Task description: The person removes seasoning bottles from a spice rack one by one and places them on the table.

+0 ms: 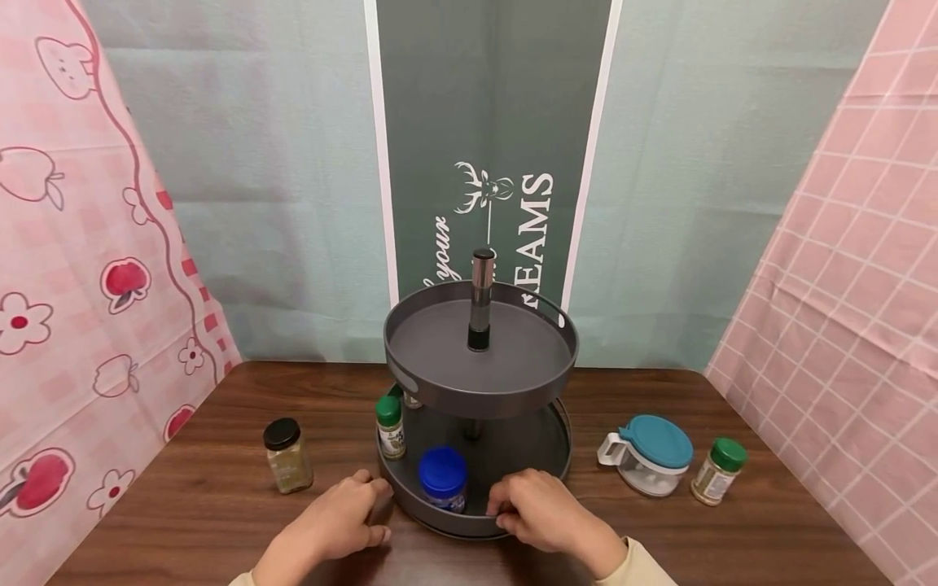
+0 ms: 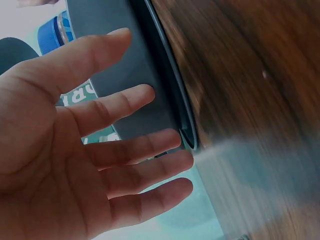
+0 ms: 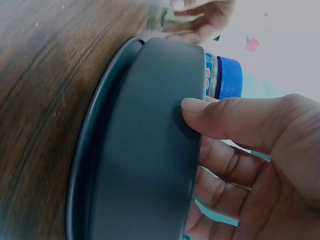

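A dark grey two-tier turntable stands on the table, its upper tray [image 1: 479,400] carried on a metal post [image 1: 480,293]. My right hand [image 1: 538,509] grips the front wall of the lower tray [image 3: 145,130], thumb outside and fingers inside. Beside the tray's front left, my left hand [image 1: 340,517] has its fingers extended and spread; whether they touch the wall I cannot tell. In the lower tray are a blue-lidded jar [image 1: 443,474] near the front and a green-capped spice bottle [image 1: 391,427] at the left. Another container behind that bottle is mostly hidden by the upper tray.
A black-lidded spice jar [image 1: 288,456] stands to the left. On the right are a clear pot with a teal lid [image 1: 658,439] and white handle, and a green-capped spice bottle [image 1: 718,472]. Curtains hang behind and on both sides.
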{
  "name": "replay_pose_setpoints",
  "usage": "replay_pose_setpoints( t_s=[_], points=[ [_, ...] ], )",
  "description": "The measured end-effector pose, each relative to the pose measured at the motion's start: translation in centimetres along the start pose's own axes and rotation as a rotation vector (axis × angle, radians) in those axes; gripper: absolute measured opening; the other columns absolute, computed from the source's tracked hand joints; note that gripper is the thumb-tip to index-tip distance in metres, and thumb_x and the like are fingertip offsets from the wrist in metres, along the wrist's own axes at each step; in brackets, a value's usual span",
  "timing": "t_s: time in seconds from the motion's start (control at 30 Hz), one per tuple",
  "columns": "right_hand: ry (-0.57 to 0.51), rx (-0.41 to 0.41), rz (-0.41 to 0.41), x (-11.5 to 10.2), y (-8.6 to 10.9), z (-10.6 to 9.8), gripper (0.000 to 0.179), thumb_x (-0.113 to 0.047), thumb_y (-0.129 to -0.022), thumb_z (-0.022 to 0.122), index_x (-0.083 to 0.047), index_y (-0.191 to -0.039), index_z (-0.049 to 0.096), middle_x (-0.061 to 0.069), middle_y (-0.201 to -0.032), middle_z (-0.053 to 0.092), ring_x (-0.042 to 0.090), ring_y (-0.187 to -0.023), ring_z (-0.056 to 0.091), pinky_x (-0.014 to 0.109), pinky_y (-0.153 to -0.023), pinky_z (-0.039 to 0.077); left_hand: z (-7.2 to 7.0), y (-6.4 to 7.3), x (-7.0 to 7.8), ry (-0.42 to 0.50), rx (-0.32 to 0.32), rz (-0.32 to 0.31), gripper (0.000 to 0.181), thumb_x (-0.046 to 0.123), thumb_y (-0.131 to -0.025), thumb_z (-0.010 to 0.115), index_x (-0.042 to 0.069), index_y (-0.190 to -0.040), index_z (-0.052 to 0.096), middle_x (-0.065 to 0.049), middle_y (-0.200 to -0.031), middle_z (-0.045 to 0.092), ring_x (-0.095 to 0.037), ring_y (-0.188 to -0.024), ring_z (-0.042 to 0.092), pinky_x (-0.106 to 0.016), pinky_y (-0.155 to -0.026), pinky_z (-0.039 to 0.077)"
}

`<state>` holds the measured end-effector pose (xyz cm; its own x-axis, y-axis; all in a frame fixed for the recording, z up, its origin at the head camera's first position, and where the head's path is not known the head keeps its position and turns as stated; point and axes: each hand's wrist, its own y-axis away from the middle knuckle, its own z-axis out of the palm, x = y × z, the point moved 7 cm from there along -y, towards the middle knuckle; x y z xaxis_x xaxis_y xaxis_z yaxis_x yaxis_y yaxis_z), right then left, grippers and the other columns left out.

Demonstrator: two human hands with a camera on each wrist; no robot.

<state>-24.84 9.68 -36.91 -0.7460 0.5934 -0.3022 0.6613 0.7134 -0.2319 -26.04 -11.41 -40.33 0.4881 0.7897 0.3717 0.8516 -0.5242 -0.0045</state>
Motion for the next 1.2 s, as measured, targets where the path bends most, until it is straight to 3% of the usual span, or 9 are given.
replay_pose_setpoints(
  t_s=[0.5, 0.73, 1.2],
  points=[
    [-0.124, -0.08, 0.011, 1.8, 0.8, -0.6, 0.02, 0.0, -0.073, 0.071, -0.019, -0.071, 0.066, -0.022, -0.068, 0.054, -0.005, -0.063, 0.048, 0.018, -0.059, 0.042, 0.2, 0.7, 1.8, 0.065, -0.029, 0.096, 0.036, 0.03, -0.075, 0.076, 0.011, -0.103, 0.065, 0.002, -0.087, 0.048, -0.008, -0.068, 0.044, -0.031, -0.06, 0.041],
    [-0.168, -0.093, 0.03, 2.7, 1.0, -0.7, 0.019, 0.001, -0.072, 0.071, -0.018, -0.071, 0.067, -0.021, -0.068, 0.055, -0.004, -0.061, 0.048, 0.018, -0.058, 0.042, 0.6, 0.7, 2.2, 0.067, -0.089, 0.068, 0.036, 0.032, -0.076, 0.075, 0.015, -0.106, 0.065, 0.005, -0.093, 0.05, -0.007, -0.075, 0.047, -0.032, -0.064, 0.044],
    [-0.183, -0.091, 0.028, 2.8, 1.1, -0.8, 0.019, 0.001, -0.072, 0.071, -0.018, -0.072, 0.067, -0.02, -0.07, 0.056, -0.004, -0.062, 0.048, 0.018, -0.057, 0.042, 0.4, 0.7, 2.3, 0.06, -0.063, 0.087, 0.036, 0.031, -0.075, 0.076, 0.012, -0.104, 0.065, 0.004, -0.091, 0.051, -0.006, -0.073, 0.046, -0.03, -0.063, 0.044]
  ],
)
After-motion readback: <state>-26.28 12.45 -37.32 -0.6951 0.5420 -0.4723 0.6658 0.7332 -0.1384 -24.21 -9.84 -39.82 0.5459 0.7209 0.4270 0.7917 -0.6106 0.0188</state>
